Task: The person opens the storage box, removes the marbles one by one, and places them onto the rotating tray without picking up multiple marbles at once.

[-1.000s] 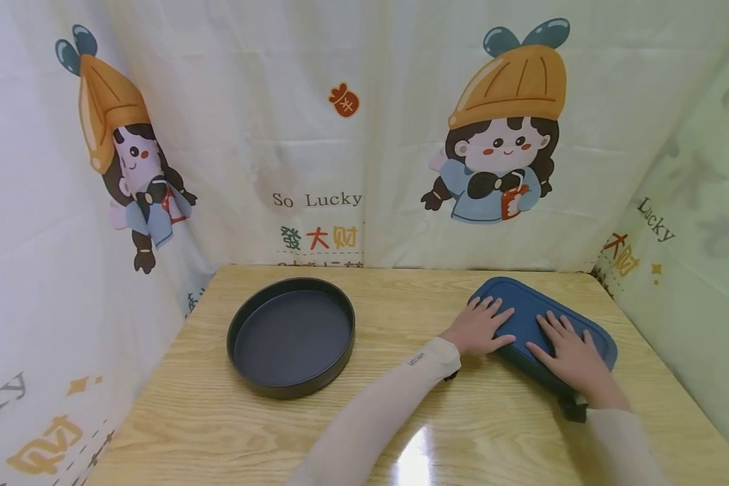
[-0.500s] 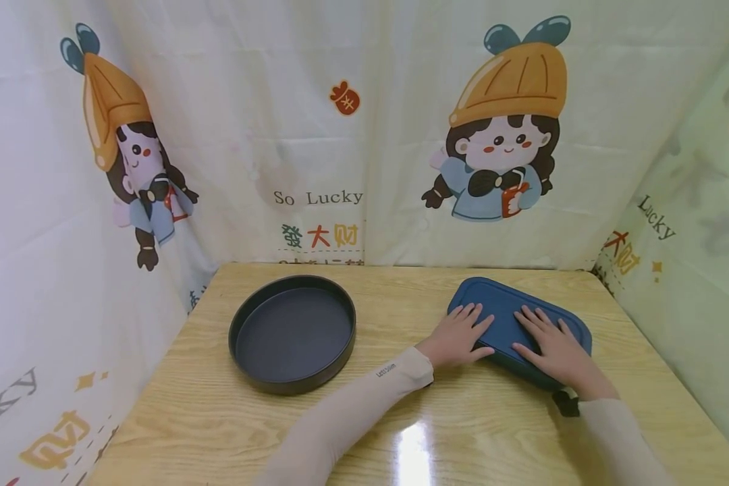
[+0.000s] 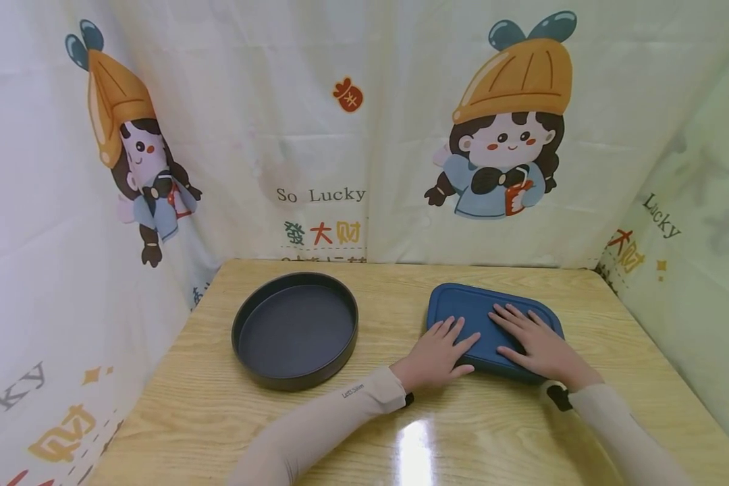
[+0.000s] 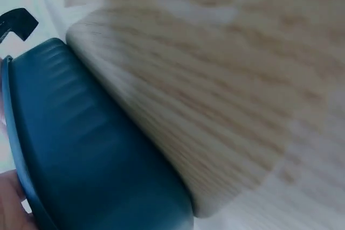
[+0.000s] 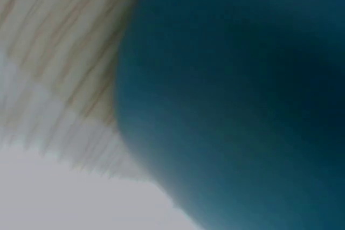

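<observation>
A dark blue rectangular box with rounded corners and a rimmed lid (image 3: 482,304) lies on the right half of the table. My left hand (image 3: 434,354) rests on the lid's near left part, fingers spread and fairly straight. Farther right, my right hand (image 3: 537,344) lies flat across the lid, its fingers extended. The box's side wall (image 4: 97,149) fills the lower left of the left wrist view, with part of a hand (image 4: 11,203) at its edge. Seen from the right wrist, the blue wall (image 5: 215,122) is close and blurred.
A round dark pan (image 3: 296,331) with a low rim stands on the left of the wooden table (image 3: 176,418). Behind the table hangs a pale curtain (image 3: 395,135) printed with cartoon figures, and more curtain closes off both sides.
Under both hands, the blue box has slid left across the table, toward the pan. It has also turned slightly, so its long side lies more level. The pan has stayed in place.
</observation>
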A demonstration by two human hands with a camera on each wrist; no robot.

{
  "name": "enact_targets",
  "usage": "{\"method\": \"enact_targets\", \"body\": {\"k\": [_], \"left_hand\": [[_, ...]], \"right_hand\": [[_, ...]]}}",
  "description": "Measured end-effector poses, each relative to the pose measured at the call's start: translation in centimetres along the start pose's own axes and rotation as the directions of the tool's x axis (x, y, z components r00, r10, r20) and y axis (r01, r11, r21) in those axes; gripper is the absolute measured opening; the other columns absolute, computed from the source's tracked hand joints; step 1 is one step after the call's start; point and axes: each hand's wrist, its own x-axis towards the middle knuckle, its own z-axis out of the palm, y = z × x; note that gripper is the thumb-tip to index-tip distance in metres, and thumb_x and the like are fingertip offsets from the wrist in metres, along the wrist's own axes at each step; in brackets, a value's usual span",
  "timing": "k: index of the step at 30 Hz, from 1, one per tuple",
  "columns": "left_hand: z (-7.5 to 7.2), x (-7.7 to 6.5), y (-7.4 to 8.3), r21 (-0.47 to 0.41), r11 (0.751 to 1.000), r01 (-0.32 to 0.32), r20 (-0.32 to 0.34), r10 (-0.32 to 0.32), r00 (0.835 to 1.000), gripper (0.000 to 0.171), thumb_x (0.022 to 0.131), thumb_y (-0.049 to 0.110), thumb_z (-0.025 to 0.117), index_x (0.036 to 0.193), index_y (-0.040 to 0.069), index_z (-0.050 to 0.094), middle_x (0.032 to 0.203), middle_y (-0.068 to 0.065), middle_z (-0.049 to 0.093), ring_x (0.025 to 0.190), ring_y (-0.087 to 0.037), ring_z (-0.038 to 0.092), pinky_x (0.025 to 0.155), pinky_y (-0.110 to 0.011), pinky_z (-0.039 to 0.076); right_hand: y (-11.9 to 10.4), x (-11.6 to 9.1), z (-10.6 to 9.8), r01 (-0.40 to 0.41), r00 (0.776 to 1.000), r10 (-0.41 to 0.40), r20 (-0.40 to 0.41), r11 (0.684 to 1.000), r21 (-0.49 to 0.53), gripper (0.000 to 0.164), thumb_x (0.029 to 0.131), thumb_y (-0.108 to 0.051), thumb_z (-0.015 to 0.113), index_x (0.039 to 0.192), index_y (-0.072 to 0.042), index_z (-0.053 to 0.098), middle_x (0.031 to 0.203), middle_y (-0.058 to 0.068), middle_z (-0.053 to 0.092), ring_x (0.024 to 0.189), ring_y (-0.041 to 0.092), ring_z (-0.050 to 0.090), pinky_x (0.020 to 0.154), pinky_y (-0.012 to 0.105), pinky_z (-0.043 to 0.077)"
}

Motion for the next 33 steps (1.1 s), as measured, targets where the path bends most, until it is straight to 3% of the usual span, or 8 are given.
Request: {"method": "enact_targets", "body": {"k": [8,11,24,33], "left_hand": [[0.3,0.0,-0.9,-0.041,0.998,0.055,-0.021,-0.056,0.998,0.061,0.098,0.054,0.018,0.151,0.025,0.013,0.158,-0.006,0.015,0.147,-0.021,0.014,0.118,-0.033,0.016],[0.4,0.0,-1.3,-0.032,0.997,0.076,-0.019,-0.077,0.997,0.061,0.098,0.054,0.018,0.151,0.024,0.014,0.158,-0.007,0.015,0.147,-0.021,0.014,0.118,-0.034,0.015],[0.3,-3.6,-0.2,0.034,0.988,0.147,-0.047,-0.146,0.988,0.062,0.098,0.054,0.020,0.151,0.021,0.020,0.156,-0.011,0.024,0.145,-0.023,0.023,0.116,-0.034,0.022],[0.4,-5.3,-1.4,0.021,0.990,0.143,-0.038,-0.142,0.989,0.060,0.099,0.052,0.022,0.151,0.021,0.018,0.157,-0.011,0.020,0.145,-0.023,0.021,0.117,-0.035,0.021]], "right_hand": [[-2.0,-0.2,0.2,-0.152,0.987,0.152,0.051,0.988,-0.014,0.073,0.091,-0.051,0.050,0.144,-0.003,0.035,0.150,0.025,0.028,0.137,0.045,0.027,0.105,0.066,0.019],[-2.5,-0.1,0.4,-0.170,0.984,0.170,0.059,0.985,-0.010,0.074,0.091,-0.052,0.049,0.145,-0.003,0.033,0.151,0.026,0.026,0.138,0.045,0.024,0.105,0.067,0.016],[-3.3,1.0,0.8,-0.005,1.000,0.005,0.027,1.000,0.005,0.069,0.090,-0.046,0.056,0.144,-0.009,0.037,0.151,0.019,0.032,0.138,0.042,0.028,0.106,0.064,0.021],[-4.4,1.9,1.2,0.020,0.999,-0.020,0.038,1.000,0.003,0.069,0.090,-0.047,0.054,0.145,-0.009,0.036,0.152,0.017,0.030,0.139,0.041,0.027,0.107,0.063,0.021]]}}
